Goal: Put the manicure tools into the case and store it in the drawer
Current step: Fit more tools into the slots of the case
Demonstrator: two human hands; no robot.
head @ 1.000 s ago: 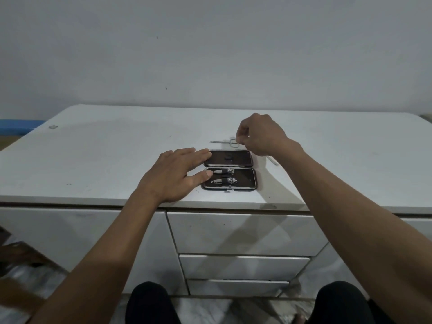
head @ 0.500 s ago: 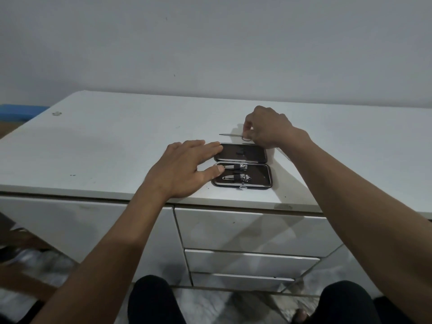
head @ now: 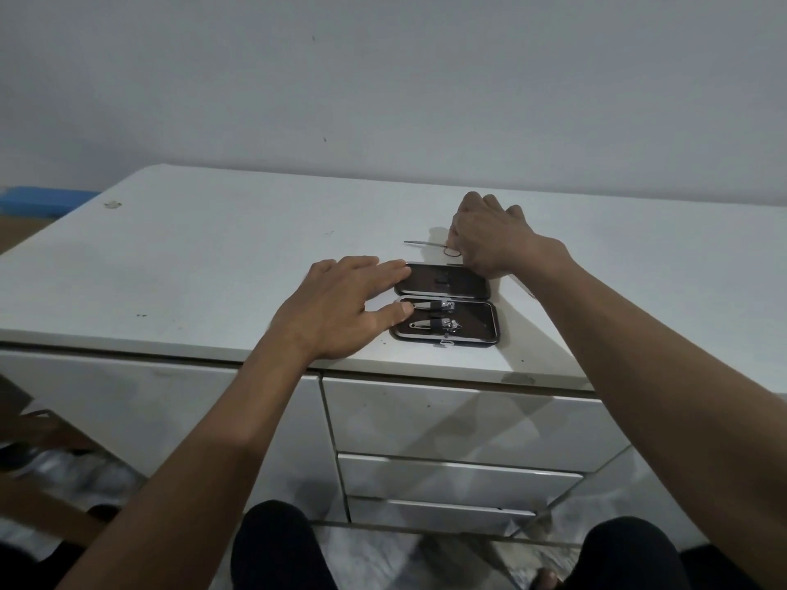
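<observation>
Drawers [head: 468,432]: three white fronts stacked below the surface edge, nearest the person, all shut; the case goes in one later.
Case [head: 445,306]: lies open and flat near the front edge of the surface [head: 191,266], two clippers [head: 438,315] strapped into its near half, the far half bare.
Left hand [head: 340,310]: spread flat with nothing in it, fingertips on the left end of the case, pinning it.
Scissors [head: 430,245]: thin, lying on the surface just beyond the case, blades pointing left.
Right hand [head: 489,236]: grip closed around the ring end of the scissors.
Doing it well: I judge the pick-up is in hand; lift by the rings, keep the point away from the left fingers, slide the blades under the far half's strap while the left hand keeps the case from skidding.
Surface: white, scuffed, with small dark specks.
Room: plain pale wall [head: 383,78] behind; something blue [head: 42,200] at far left.
</observation>
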